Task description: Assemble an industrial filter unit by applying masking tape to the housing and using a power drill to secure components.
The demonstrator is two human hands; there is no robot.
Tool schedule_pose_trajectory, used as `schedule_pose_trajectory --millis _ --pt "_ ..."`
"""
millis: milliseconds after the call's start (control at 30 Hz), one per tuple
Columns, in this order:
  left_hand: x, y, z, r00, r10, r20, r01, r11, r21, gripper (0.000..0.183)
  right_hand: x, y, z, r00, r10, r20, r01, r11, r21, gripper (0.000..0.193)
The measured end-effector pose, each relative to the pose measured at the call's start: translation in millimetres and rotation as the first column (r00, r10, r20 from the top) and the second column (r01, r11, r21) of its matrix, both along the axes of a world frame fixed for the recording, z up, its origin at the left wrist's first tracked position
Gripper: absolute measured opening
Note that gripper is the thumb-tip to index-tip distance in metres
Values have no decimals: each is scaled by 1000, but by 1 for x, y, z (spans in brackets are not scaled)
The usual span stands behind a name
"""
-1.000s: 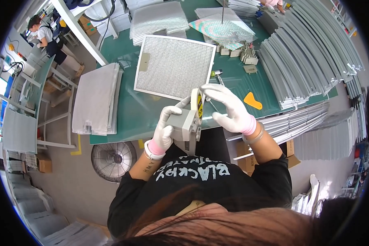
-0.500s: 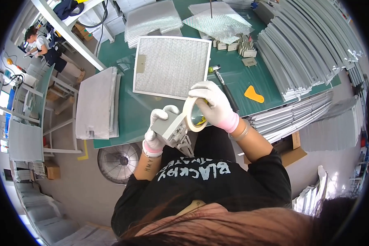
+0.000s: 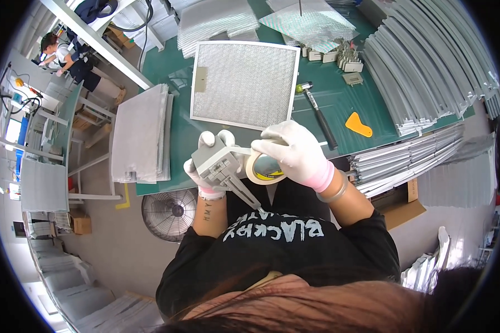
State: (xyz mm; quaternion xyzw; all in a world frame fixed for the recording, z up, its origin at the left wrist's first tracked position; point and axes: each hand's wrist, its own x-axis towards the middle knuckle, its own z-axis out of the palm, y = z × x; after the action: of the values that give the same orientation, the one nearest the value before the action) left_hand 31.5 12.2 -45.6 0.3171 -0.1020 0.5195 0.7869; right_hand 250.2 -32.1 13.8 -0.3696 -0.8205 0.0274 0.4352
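Note:
My left hand [image 3: 194,173], in a white glove, grips a grey boxy part [image 3: 221,165] with a long narrow arm pointing toward my shirt. My gloved right hand [image 3: 301,154] holds a roll of cream masking tape [image 3: 251,167] by its upper right side. A short strip of tape [image 3: 238,150] spans from the roll to the grey part's upper edge. Just beyond both hands, a framed metal mesh panel [image 3: 244,83] lies flat on the green table [image 3: 179,133]. Some left fingers are hidden behind the part.
Right of the panel lie a hammer [image 3: 321,121] and a yellow scraper [image 3: 359,125]. Stacked mesh sheets [image 3: 140,136] stand at the table's left, long metal strips [image 3: 436,66] at its right. A floor fan [image 3: 173,217] is below; a co-worker [image 3: 66,60] stands far left.
The grey part has turned so that more of its slotted face and long arm shows. The tape roll has tilted and moved slightly down, and the strip to the part looks longer.

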Motion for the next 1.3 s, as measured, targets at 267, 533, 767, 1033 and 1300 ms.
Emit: schedule_pose_trajectory --millis 267,533,767,1033,1300 --pt "3 -2 -8 999 -8 37 8 1000 14 53 -1 -11 14 960 46 277 -27 997 -72 42" --pt "5 -6 -19 999 -11 -51 11 1000 7 57 5 -14 11 943 104 317 -55 986 -160 43" --pt "18 -13 -15 991 87 -98 -84 996 35 55 14 -17 4 957 236 166 -192 950 -246 45" --pt "26 -16 -16 998 61 -19 -59 992 108 53 18 -25 3 948 300 105 -259 921 -289 49" --pt "29 -16 -15 1000 6 27 -10 988 152 52 11 -28 -1 947 322 21 -303 911 -281 48"
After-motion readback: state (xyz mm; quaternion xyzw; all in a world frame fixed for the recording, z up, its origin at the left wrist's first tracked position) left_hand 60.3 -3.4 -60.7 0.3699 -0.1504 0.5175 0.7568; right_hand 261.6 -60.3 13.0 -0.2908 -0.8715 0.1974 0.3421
